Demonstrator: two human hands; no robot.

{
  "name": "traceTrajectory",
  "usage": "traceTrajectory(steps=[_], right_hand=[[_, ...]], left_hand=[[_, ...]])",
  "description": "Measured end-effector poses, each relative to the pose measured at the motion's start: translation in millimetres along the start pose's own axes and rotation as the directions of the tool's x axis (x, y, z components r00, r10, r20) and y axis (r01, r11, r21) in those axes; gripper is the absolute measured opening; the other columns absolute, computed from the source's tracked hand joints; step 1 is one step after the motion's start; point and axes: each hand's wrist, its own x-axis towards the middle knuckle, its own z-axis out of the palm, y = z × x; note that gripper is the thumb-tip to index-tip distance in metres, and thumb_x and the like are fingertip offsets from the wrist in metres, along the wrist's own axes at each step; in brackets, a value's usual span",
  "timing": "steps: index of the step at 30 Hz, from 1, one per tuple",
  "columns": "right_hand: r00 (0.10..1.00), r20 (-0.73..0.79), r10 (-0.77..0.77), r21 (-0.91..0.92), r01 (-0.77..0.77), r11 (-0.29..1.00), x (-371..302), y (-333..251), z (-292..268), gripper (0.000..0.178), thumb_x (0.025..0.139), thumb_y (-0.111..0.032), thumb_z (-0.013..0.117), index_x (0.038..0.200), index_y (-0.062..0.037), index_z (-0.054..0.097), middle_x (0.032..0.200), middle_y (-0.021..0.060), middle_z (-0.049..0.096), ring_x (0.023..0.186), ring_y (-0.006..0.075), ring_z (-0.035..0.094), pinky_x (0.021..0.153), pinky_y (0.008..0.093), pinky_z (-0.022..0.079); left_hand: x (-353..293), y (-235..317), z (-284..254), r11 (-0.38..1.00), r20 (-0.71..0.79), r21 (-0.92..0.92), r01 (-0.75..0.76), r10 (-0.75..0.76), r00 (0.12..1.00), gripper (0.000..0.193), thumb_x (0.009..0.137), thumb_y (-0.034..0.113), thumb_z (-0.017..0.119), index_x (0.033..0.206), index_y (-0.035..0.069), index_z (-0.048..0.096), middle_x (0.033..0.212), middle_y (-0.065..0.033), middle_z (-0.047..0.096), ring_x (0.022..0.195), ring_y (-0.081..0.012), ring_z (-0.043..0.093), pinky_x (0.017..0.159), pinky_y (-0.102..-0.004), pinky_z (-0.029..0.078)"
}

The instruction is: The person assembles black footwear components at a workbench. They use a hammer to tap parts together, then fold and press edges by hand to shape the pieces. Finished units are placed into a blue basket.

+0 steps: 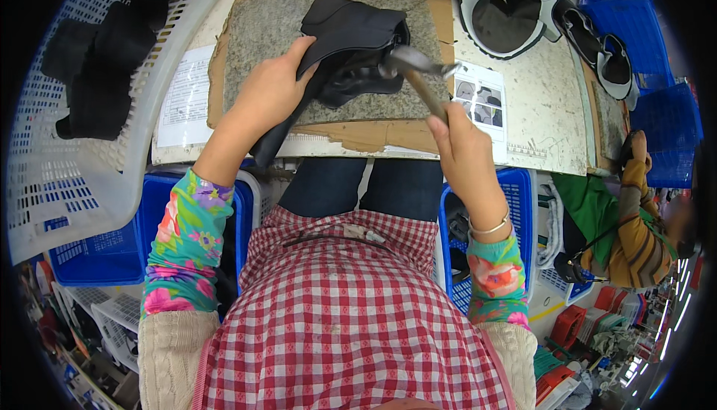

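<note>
My left hand (pixel 272 87) grips the near-left edge of a black leather shoe upper (pixel 347 30), its fingers mostly hidden under the folded material. The upper lies on a speckled grey stone slab (pixel 258 25), and a long flap of it hangs past the slab's near edge. In my right hand (pixel 467 148) is a hammer (pixel 424 95), held by its wooden handle. Its blurred metal head is over the right end of the upper; whether it touches the leather I cannot tell.
A white perforated basket (pixel 112 178) with black leather pieces (pixel 112 59) stands at the left. White-and-black shoe parts (pixel 504 14) lie at the back right. Printed sheets (pixel 187 100) flank the slab. Blue crates (pixel 493 186) sit under the table; a co-worker (pixel 635 223) works at far right.
</note>
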Motion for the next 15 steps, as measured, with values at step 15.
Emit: traceTrajectory(steps=[15], right_hand=[[0.975, 0.189, 0.114, -0.186, -0.078, 0.979, 35, -8, 14, 0.028, 0.104, -0.027, 0.061, 0.1, -0.0007, 0.052, 0.076, 0.0282, 0.066, 0.071, 0.049, 0.066, 0.06, 0.0567, 0.049]], left_hand=[[-4, -5, 12, 0.991, 0.07, -0.02, 0.129, -0.127, 0.989, 0.044, 0.105, 0.026, 0.057, 0.147, 0.017, 0.048, 0.11, -0.0284, 0.07, 0.103, -0.0493, 0.066, 0.089, -0.0527, 0.053]])
